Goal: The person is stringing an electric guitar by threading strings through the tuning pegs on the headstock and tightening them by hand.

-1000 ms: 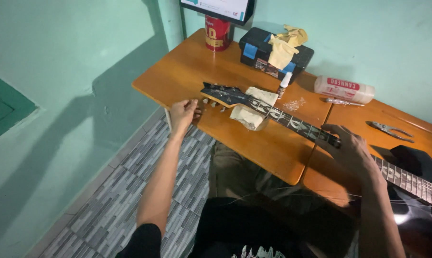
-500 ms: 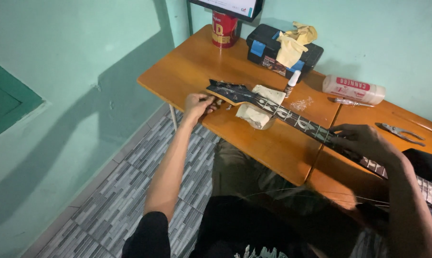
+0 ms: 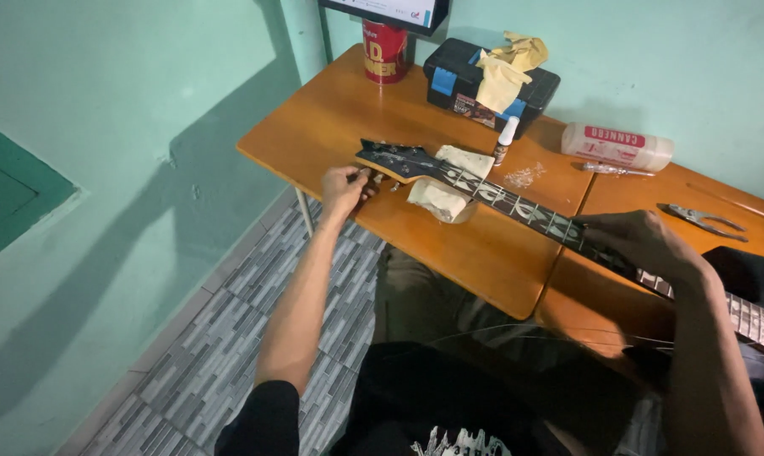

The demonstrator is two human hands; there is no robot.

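Note:
An electric guitar lies across two orange wooden tables, its dark headstock [image 3: 396, 158] pointing left and its inlaid neck [image 3: 530, 211] running right. A folded cream cloth [image 3: 443, 196] props the neck just behind the headstock. My left hand [image 3: 345, 188] pinches a tuning peg on the near edge of the headstock. My right hand [image 3: 644, 241] rests palm down on the neck further right, covering the strings there. Loose thin strings [image 3: 517, 331] hang below the table edge over my lap.
At the back stand a red can [image 3: 385, 51], a black and blue case [image 3: 488, 86] with yellow cloths on it, a small dropper bottle [image 3: 505, 140] and a white bottle lying flat [image 3: 618, 146]. Pliers [image 3: 701, 221] lie on the right table. A green wall is at left.
The view has shifted so the tables sit further right and lower. My left hand stays at the tuning pegs; my right hand has stayed on the neck.

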